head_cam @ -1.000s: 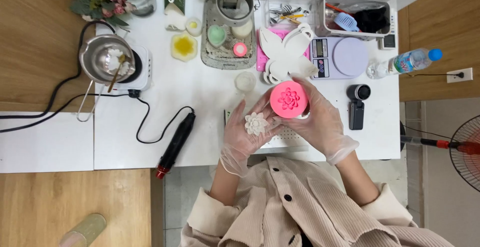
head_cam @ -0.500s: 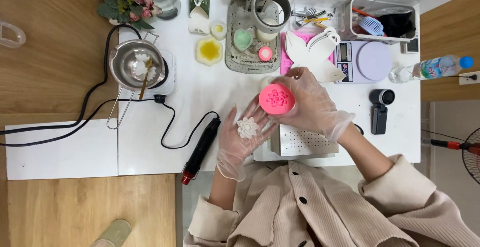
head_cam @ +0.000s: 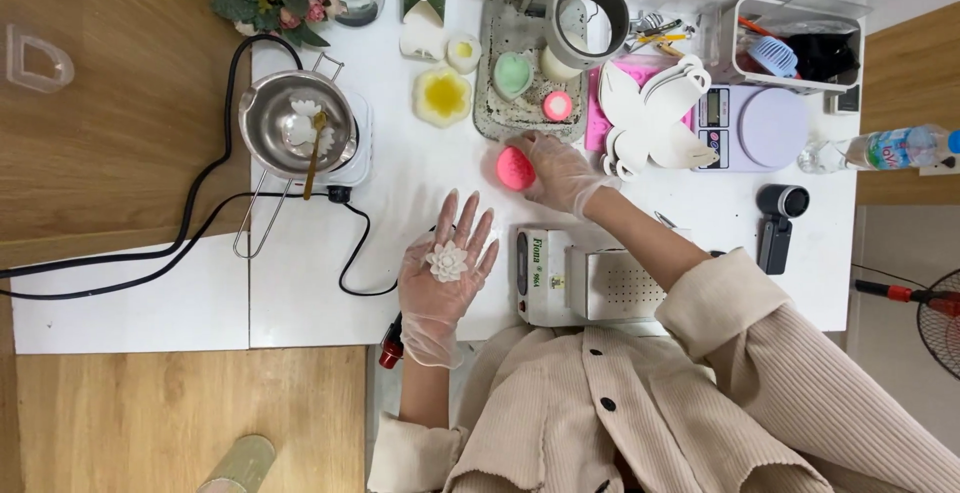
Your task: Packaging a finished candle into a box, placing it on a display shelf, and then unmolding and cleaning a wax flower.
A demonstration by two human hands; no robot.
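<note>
Left hand (head_cam: pixel 443 271) lies palm-up with fingers spread; right hand (head_cam: pixel 558 168) reaches forward, grip curled closed.

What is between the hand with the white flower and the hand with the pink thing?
Only bare white table lies between the left hand, with the white flower on its palm, and the right hand holding the pink mould, in the head view.
</note>
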